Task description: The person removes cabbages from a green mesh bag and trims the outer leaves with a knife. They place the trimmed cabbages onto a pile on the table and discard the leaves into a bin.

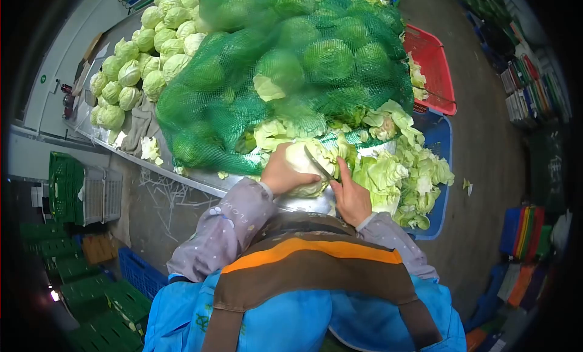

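the left hand (280,172) has its fingers curled over the side of a pale green cabbage (306,164), gripping it against the edge of the metal table (200,183). the right hand (350,197) is clenched around the handle of a knife (317,164), its index finger stretched along the top, and the blade lies across the cabbage's top, touching it. loose trimmed leaves (401,182) are heaped just to the right of the cabbage, spilling over a blue crate (442,139) (its inside is mostly hidden by the leaves). right behind the hands sits a big green mesh sack (285,73) stuffed with cabbages. further back on the table lies a pile of bare cabbages (146,54). a red crate (432,64) stands beyond the blue one. stacked green crates (67,188) stand on the floor at left.
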Demonstrator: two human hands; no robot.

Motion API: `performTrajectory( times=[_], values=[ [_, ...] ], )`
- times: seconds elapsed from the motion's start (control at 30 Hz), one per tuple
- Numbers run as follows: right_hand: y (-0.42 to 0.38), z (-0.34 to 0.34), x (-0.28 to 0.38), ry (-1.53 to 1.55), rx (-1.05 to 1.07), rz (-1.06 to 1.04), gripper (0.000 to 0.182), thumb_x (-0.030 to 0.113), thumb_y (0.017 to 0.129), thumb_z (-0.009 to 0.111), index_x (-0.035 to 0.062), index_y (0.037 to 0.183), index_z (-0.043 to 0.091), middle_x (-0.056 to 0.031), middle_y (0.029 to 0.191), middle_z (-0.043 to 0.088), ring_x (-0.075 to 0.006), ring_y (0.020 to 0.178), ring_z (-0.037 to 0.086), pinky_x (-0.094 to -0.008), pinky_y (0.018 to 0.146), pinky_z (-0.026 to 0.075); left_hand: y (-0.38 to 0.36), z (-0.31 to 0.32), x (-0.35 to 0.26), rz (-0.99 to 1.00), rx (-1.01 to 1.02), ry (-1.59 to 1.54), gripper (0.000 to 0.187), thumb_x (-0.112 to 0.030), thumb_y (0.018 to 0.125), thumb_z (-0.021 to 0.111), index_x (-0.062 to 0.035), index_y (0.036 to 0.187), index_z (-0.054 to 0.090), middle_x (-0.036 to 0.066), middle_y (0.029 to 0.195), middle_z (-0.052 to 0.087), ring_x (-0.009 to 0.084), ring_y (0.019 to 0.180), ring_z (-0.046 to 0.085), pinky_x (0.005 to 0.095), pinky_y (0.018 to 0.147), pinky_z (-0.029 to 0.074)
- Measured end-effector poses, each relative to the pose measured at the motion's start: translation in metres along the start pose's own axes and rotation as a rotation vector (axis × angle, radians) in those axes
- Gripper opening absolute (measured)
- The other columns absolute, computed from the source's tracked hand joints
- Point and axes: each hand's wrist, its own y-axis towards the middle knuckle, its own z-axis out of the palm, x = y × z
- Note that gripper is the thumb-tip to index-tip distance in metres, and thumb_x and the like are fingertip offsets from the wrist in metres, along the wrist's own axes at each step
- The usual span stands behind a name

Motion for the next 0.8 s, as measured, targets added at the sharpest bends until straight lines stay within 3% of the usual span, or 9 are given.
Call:
performTrajectory(
  times=[0.13, 0.33, 0.37, 0.4, 0.47, 0.5, 0.53, 0.73, 0.8],
  values=[
    [0.022, 0.020, -0.005, -0.046, 0.018, 0.165, 0.054, 0.028, 0.095, 0.044, 0.0081, 0.142, 0.025, -0.0186, 0.060, 0.059, -0.0373, 0.055, 0.058, -0.0452, 0.054, 0.044, -0.018, 0.011, -0.014, -0.024, -0.152, 0.137, 0.099, -0.031, 0.051, 0.089, 0.0054, 0.126, 0.035, 0.021, 0.114, 0.049, 0.0280, 0.107, 0.052, 0.0347, 0.093, 0.044],
    [0.045, 0.037, -0.052, 0.440, 0.053, 0.460, 0.049, 0.032, 0.099, 0.034, 0.0083, 0.142, 0.028, -0.0264, 0.116, 0.056, -0.0378, 0.102, 0.057, -0.0417, 0.087, 0.044, -0.026, 0.015, -0.025, -0.031, -0.164, 0.171, 0.101, -0.033, 0.051, 0.089, 0.0022, 0.128, 0.033, 0.024, 0.118, 0.042, 0.0324, 0.112, 0.047, 0.0375, 0.096, 0.041],
    [0.046, 0.043, -0.062, 0.510, 0.034, 0.464, 0.057, 0.034, 0.093, 0.046, 0.0105, 0.142, 0.028, -0.0235, 0.122, 0.053, -0.0366, 0.104, 0.056, -0.0419, 0.086, 0.046, -0.027, 0.015, -0.025, -0.023, -0.174, 0.176, 0.101, -0.033, 0.051, 0.089, 0.0015, 0.128, 0.034, 0.024, 0.117, 0.044, 0.0331, 0.110, 0.048, 0.0381, 0.096, 0.041],
    [0.046, 0.037, -0.053, 0.513, 0.033, 0.462, 0.057, 0.034, 0.093, 0.046, 0.0105, 0.142, 0.028, -0.0235, 0.122, 0.053, -0.0366, 0.104, 0.056, -0.0419, 0.086, 0.046, -0.025, 0.013, -0.022, -0.022, -0.174, 0.178, 0.101, -0.033, 0.051, 0.089, 0.0015, 0.128, 0.034, 0.024, 0.117, 0.044, 0.0331, 0.110, 0.048, 0.0381, 0.096, 0.041],
    [0.039, 0.003, -0.016, -0.129, -0.301, -0.127, 0.065, 0.032, 0.081, 0.061, 0.0132, 0.138, 0.035, -0.0169, 0.087, 0.053, -0.0332, 0.071, 0.060, -0.0414, 0.061, 0.050, -0.027, 0.012, -0.012, 0.064, -0.154, 0.185, 0.102, -0.033, 0.051, 0.089, 0.0009, 0.130, 0.033, 0.024, 0.119, 0.045, 0.0328, 0.111, 0.049, 0.0383, 0.096, 0.041],
    [0.046, -0.015, 0.000, -0.214, -0.136, 0.092, 0.076, 0.029, 0.069, 0.069, 0.0132, 0.136, 0.037, -0.0184, 0.100, 0.053, -0.0348, 0.076, 0.061, -0.0440, 0.064, 0.051, -0.028, 0.010, -0.011, 0.057, -0.156, 0.185, 0.102, -0.033, 0.051, 0.089, 0.0009, 0.130, 0.033, 0.024, 0.119, 0.045, 0.0328, 0.111, 0.049, 0.0383, 0.096, 0.041],
    [0.054, -0.020, 0.009, -0.254, -0.091, 0.135, 0.065, 0.026, 0.071, 0.069, 0.0121, 0.129, 0.044, -0.0163, 0.102, 0.054, -0.0357, 0.084, 0.060, -0.0447, 0.068, 0.050, -0.029, 0.008, -0.011, 0.124, -0.106, 0.205, 0.103, -0.033, 0.051, 0.089, -0.0004, 0.131, 0.033, 0.023, 0.121, 0.045, 0.0328, 0.113, 0.048, 0.0384, 0.097, 0.041],
    [0.086, 0.007, -0.037, -0.269, -0.148, 0.097, 0.037, 0.021, 0.071, 0.071, 0.0066, 0.103, 0.058, -0.0133, 0.097, 0.058, -0.0365, 0.082, 0.059, -0.0427, 0.069, 0.049, -0.013, -0.042, 0.019, 0.411, 0.170, 0.228, 0.106, -0.025, 0.053, 0.089, -0.0066, 0.138, 0.028, 0.020, 0.128, 0.044, 0.0304, 0.120, 0.046, 0.0389, 0.100, 0.039],
    [0.070, 0.000, -0.018, -0.176, -0.134, 0.047, 0.034, 0.019, 0.070, 0.072, 0.0051, 0.099, 0.060, -0.0153, 0.092, 0.060, -0.0356, 0.084, 0.059, -0.0412, 0.070, 0.048, -0.021, -0.063, 0.016, 0.083, 0.250, -0.040, 0.111, -0.024, 0.055, 0.089, -0.0059, 0.141, 0.023, 0.022, 0.131, 0.043, 0.0292, 0.121, 0.046, 0.0387, 0.101, 0.039]
  ],
)
